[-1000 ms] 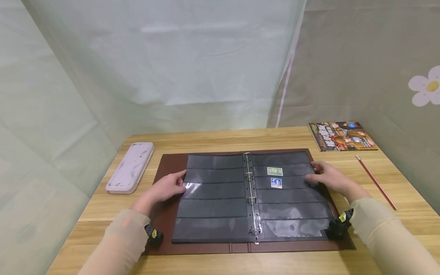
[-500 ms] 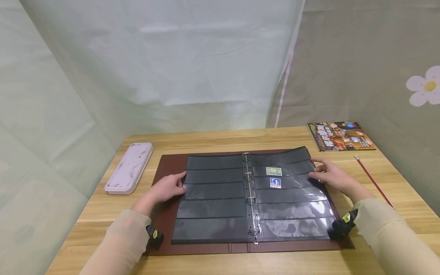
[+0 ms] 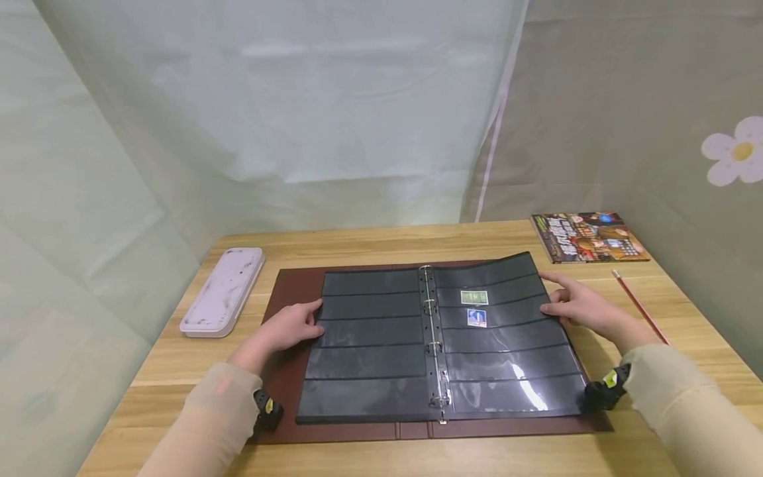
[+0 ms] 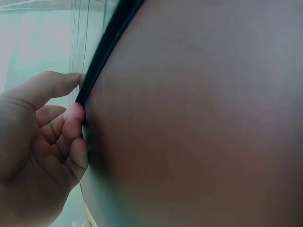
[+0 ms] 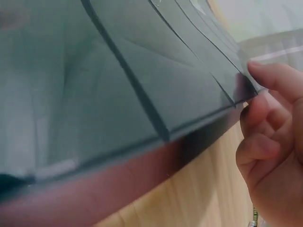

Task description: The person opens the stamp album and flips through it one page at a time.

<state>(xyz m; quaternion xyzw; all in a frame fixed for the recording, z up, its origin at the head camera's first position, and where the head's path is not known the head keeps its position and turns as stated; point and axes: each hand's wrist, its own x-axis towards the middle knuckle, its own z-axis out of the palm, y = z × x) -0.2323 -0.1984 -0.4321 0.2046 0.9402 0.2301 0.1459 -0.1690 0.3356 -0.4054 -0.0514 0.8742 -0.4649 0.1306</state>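
Note:
A brown ring binder stamp album [image 3: 292, 291] lies spread flat, with black pocket pages on both sides of its metal rings [image 3: 434, 346]. My left hand [image 3: 292, 326] holds the outer edge of the left page [image 3: 372, 361], thumb and fingers meeting there in the left wrist view. At the opposite side, my right hand [image 3: 581, 306] pinches the outer edge of the right page [image 3: 507, 361]. That page's upper outer corner is raised off the cover. A green stamp [image 3: 474, 297] and a blue-and-white stamp [image 3: 477, 318] sit in the right page's pockets.
A pale pencil case [image 3: 222, 291] lies left of the album on the wooden table [image 3: 369, 242]. Toward the back right is a colourful book [image 3: 590, 237]. A red pencil [image 3: 640, 307] lies near my right forearm. Pale cloth hangs behind the table.
My right hand has shifted slightly to the right, and the right page's outer edge has risen with it. Glare on that page has moved. My left hand has stayed in place.

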